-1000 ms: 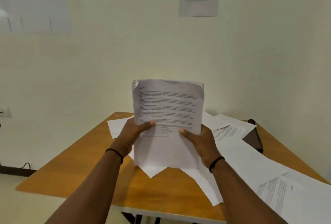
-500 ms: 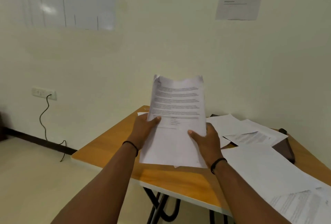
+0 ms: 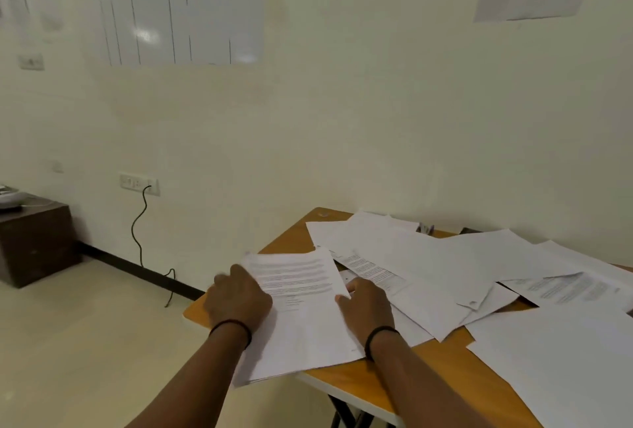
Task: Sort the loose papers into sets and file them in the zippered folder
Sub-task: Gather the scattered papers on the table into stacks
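Observation:
A stack of printed papers (image 3: 301,311) lies low and almost flat over the left corner of the wooden table (image 3: 442,359), its near end hanging past the edge. My left hand (image 3: 236,297) grips the stack's left side. My right hand (image 3: 366,307) holds its right edge, thumb on the top sheet. Loose sheets (image 3: 428,256) are strewn over the rest of the table, some printed and some blank. A dark sliver of the folder (image 3: 468,231) shows at the back under the sheets; the rest of it is hidden.
The table stands against a cream wall. A large blank sheet (image 3: 565,359) covers the front right. At the far left a brown cabinet (image 3: 34,239) sits on the floor, and a black cable (image 3: 140,239) hangs from a wall socket.
The stack was upright in front of me and has come down to the table's left corner, nearly flat. Both hands keep hold of its sides. The view swung left.

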Action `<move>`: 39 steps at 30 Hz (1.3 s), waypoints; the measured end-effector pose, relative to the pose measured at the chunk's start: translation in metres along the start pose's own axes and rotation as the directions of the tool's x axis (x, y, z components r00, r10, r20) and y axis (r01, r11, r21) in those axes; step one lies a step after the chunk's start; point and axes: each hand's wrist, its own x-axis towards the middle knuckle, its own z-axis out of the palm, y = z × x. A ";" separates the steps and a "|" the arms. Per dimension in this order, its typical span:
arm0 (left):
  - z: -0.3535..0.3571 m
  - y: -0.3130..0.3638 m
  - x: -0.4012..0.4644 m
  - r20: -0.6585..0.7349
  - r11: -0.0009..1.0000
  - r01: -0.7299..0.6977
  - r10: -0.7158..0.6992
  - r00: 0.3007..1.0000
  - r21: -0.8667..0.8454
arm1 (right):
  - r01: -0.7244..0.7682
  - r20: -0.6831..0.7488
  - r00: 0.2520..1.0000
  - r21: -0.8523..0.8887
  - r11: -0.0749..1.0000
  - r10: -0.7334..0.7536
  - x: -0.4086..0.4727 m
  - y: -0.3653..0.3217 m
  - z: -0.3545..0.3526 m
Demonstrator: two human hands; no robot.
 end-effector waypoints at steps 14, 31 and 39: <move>0.106 0.146 -0.021 0.283 0.747 -0.655 0.608 0.742 0.111 | 0.063 0.180 0.982 -0.612 0.788 0.061 0.034 0.095 -0.039; 0.182 0.202 0.006 0.373 0.773 -0.619 0.538 0.756 0.140 | 0.039 -0.141 0.982 -0.504 0.863 -0.126 0.110 0.155 -0.070; 0.174 0.207 -0.004 0.017 0.766 -0.638 0.639 0.769 0.077 | 0.188 -0.517 0.825 -0.130 0.974 -0.228 0.079 0.123 -0.087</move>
